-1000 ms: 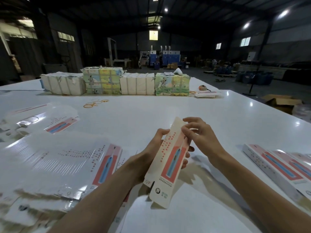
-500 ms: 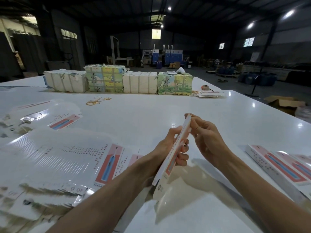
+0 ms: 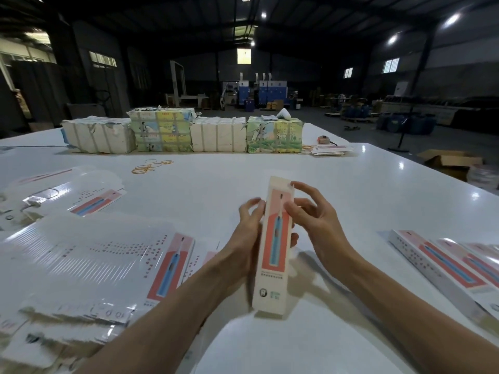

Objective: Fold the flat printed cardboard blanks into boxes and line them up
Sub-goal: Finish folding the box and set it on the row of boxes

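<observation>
I hold a long narrow printed box [image 3: 274, 247] upright over the white table [image 3: 351, 190], its pink front with a blue toothbrush picture facing me. My left hand [image 3: 249, 225] grips its left side, fingers curled behind it. My right hand [image 3: 310, 214] pinches its upper right edge with thumb and fingertips. A spread pile of flat printed blanks [image 3: 89, 255] lies to the left. Finished boxes [image 3: 445, 268] lie side by side at the right edge.
More flat blanks [image 3: 67, 193] lie further left. Rubber bands [image 3: 149, 166] are scattered mid-table. Bundled stacks of card [image 3: 183, 133] line the far edge, with a small pile of blanks [image 3: 330, 151] beside them. A cardboard carton [image 3: 449, 160] sits on the floor to the right.
The box has turned from edge-on to showing its pink front squarely. My right hand has shifted from the top end to the upper right edge.
</observation>
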{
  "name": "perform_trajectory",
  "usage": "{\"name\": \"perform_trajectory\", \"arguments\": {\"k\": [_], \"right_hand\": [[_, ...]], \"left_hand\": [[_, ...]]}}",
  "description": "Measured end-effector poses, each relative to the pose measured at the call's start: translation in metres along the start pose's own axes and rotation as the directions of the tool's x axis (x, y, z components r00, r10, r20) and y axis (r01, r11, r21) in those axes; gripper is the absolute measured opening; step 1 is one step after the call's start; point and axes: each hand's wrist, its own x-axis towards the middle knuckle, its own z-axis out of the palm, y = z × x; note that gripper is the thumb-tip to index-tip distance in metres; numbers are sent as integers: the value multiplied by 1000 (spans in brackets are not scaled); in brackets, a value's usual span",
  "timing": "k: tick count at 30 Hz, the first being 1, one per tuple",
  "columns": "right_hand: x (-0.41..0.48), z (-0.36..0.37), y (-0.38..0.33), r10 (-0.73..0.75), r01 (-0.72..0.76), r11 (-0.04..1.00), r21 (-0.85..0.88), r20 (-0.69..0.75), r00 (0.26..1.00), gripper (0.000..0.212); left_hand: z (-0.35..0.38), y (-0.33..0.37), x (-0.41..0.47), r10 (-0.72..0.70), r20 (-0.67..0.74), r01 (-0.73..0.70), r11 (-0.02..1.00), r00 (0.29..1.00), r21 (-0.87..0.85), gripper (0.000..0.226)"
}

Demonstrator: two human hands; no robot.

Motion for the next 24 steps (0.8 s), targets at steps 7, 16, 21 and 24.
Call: {"name": "perform_trajectory", "arguments": {"k": [7, 16, 21, 24], "right_hand": [[3, -3, -5, 21, -22, 994, -106, -4, 1000, 44], [1, 2, -6, -15, 21, 978, -206, 31, 999, 38], [3, 1, 1, 24, 0, 957, -289, 81, 996, 19], [4, 1, 3, 58, -30, 959, -281, 93, 994, 19]], "left_hand": [[15, 7, -6, 60, 103, -67, 996, 993, 63, 66], [19, -1, -6, 147, 13, -140, 914, 989, 380, 101], [10, -6, -7, 110, -17, -91, 886, 994, 456, 91], [11, -4, -9, 87, -22, -67, 883, 996, 464, 86]]}}
